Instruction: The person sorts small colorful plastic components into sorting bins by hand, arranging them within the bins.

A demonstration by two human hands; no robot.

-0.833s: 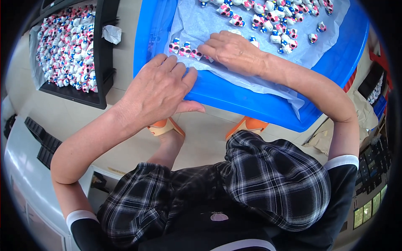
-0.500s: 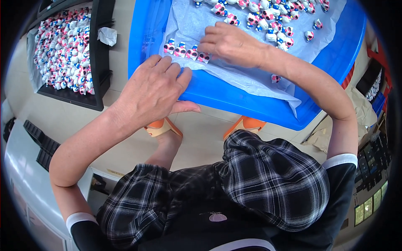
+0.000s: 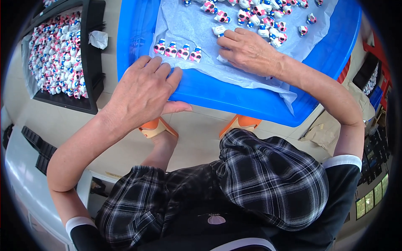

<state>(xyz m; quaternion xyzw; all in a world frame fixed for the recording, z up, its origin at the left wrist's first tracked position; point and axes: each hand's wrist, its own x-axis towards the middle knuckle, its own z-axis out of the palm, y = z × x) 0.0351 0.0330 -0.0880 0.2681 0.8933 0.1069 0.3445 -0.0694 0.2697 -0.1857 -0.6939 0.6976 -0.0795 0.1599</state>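
Note:
A large blue plastic tray (image 3: 234, 100), lined with white paper (image 3: 176, 25), stands in front of me. My left hand (image 3: 144, 85) grips its near rim, fingers over the edge and thumb stretched out below. Close to those fingers, small white, pink and blue cat-like figurines (image 3: 183, 52) form a short row. My right hand (image 3: 251, 52) is curled low over the paper, right of the row; its fingertips are mostly hidden. Just past its fingers lies a figurine (image 3: 219, 30) with its plain white side up. A loose heap of figurines (image 3: 264, 19) covers the tray's far part.
On the left, a black crate (image 3: 94, 62) holds a dense pile of similar figurines (image 3: 56, 54). A crumpled white paper (image 3: 98, 39) hangs at its edge. Brown paper (image 3: 322, 131) lies right of the tray, near a dark bin (image 3: 366, 75). My feet are below the tray.
My right hand has moved right, away from the row of figurines, which now shows fully. The plain-side-up figurine has come into view. My left hand keeps its hold on the rim.

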